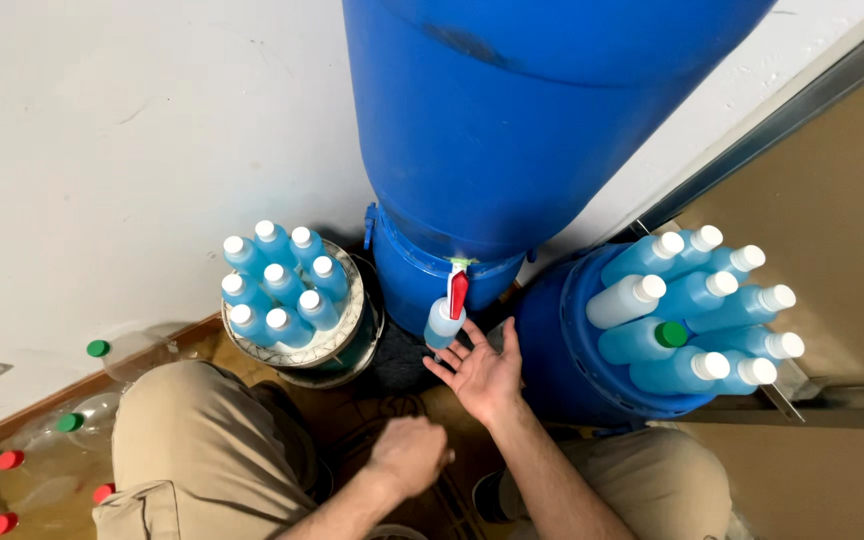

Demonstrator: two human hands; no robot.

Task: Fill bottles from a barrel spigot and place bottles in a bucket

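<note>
A big blue drum [512, 110] stands against the white wall, with a red-handled tap [458, 292] low on its front. A small bottle [442, 326] of pale blue liquid sits right under the tap. My right hand [484, 372] is palm up with fingers spread, its fingertips touching the bottle's lower end. Nearer my body, my left hand [410, 452] is curled into a fist between my knees; I cannot see anything in it.
Left of the drum, a round bucket [344, 345] holds several upright blue-filled bottles with white caps. On the right a blue tub [552, 350] holds several more lying bottles, one green-capped [670, 334]. Clear bottles with green and red caps [70, 422] lie at the left. A metal door frame [772, 120] runs along the right.
</note>
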